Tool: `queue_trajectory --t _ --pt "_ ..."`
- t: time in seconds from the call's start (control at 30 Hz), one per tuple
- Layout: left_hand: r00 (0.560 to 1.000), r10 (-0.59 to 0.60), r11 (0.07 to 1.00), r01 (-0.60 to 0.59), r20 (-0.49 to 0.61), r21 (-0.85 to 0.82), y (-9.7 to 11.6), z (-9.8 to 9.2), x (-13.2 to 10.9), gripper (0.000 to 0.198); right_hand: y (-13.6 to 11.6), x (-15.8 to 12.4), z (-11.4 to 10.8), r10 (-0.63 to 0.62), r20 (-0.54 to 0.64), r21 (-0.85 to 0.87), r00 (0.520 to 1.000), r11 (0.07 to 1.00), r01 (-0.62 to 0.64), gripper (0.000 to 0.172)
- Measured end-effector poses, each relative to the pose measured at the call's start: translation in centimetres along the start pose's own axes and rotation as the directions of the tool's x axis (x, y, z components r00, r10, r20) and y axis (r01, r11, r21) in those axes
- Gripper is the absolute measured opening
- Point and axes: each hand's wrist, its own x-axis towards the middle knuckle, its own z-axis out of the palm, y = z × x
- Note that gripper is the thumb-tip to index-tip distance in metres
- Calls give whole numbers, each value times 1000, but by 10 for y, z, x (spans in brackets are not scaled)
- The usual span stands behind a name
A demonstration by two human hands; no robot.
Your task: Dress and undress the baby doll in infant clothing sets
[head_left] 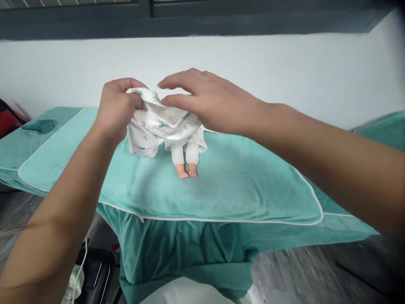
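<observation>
The printed baby garment (158,126), white with small teal motifs, is bunched up between the two hands, just above the bench. Its gathered edge sits inside the left hand's (115,107) fingers (134,101), which are clenched round the cloth. The rest hangs down below and to the right of them. The right hand (209,99) arches over the garment from the other side. Its fingers (177,80) are stretched out just above the gathered edge and its thumb meets the cloth, but whether it pinches the cloth cannot be told. Under the right-hand fingers, a doll's white-clad legs (185,158) and bare feet stick out of the garment onto a light teal mat (237,185) with white piping. The mat lies on the bench's darker teal cover (190,249). Well left of the left-hand fingers lies a small crumpled teal cloth (40,125).
</observation>
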Motion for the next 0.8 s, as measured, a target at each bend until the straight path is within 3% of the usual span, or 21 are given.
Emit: queue_trajectory --t 0.1,0.2,0.27,0.4,0.5,0.6,0.7,0.8 --pt "998 -40 969 52 53 -240 0 -12 6 4 -7 -4 3 -136 76 10 988 991 136 34" --pt "997 -76 926 82 31 -368 3 -16 7 11 3 -4 16 -234 143 31 962 972 232 23" --pt "993 -114 917 107 4 -383 3 -17 5 12 17 -2 31 -211 144 22 967 978 210 17" --pt "992 -107 943 122 67 -311 -1 -13 -1 13 37 4 61 -149 147 66 978 988 140 33" --pt "998 27 983 -15 63 -182 -2 -6 -9 21 32 11 67 -96 141 170 985 983 71 31" --pt "954 140 979 -95 263 -178 0 2 -22 30 16 20 56 34 88 311 996 948 -60 17" --pt "882 53 944 109 468 -312 0 7 -34 31 5 25 41 145 54 486 988 860 -153 12" --pt "864 -15 888 242 503 -391 -1 6 -40 23 5 20 33 181 84 674 980 714 -190 11"
